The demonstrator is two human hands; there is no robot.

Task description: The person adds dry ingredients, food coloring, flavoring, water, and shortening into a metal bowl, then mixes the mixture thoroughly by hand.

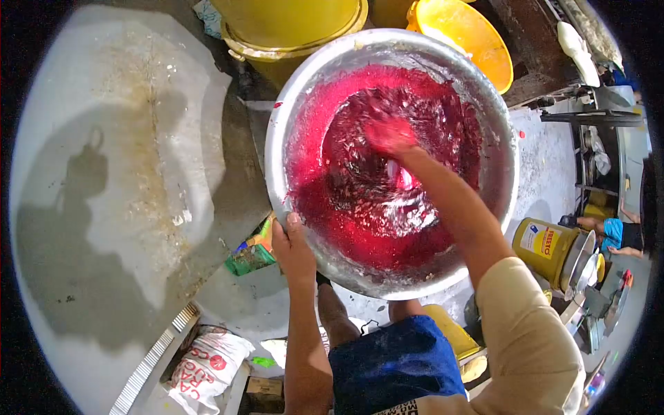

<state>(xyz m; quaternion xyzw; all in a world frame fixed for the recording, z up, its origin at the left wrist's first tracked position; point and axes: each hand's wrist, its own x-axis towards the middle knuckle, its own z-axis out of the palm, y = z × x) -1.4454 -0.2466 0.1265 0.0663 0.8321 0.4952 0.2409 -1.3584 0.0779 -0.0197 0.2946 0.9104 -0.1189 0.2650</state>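
A large round metal basin (275, 166) holds a glossy deep-red liquid (443, 117), with brighter red smeared up its inner wall. My left hand (296, 245) grips the basin's rim at the lower left, the thumb over the edge and the fingers outside. Near the middle of the basin, my right hand (391, 135) is in the red liquid and coated with it. Motion smears its fingers, and the liquid around it is streaked in swirls. Whether that hand holds anything cannot be made out.
Behind the basin stand a big yellow tub (290, 28) and an orange-yellow bowl (470, 34). A labelled yellow bucket (546, 242) is at right, with another person (615, 232) beyond. A printed white sack (207, 370) lies lower left, below a green container (252, 261).
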